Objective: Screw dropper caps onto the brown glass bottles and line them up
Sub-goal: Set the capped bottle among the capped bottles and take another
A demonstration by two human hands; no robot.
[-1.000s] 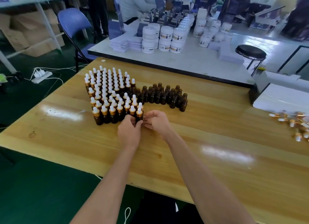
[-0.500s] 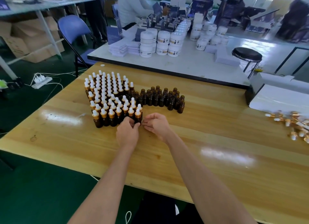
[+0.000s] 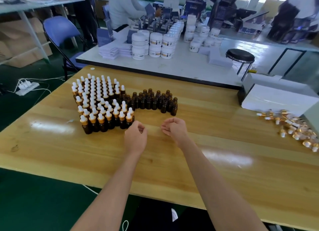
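Wooden table, seen from the head camera. Capped brown dropper bottles stand in packed rows at left-centre; front row nearest the person. Uncapped brown bottles clustered touching the block's right side. Loose gold-and-white dropper caps in a pile at the far right edge, well apart from the bottles.

Left hand just beside the right end of the front row, fingers loosely curled, grasping nothing. Right hand near it, apart, also loosely curled and empty.

White jars stacked on the white table beyond.
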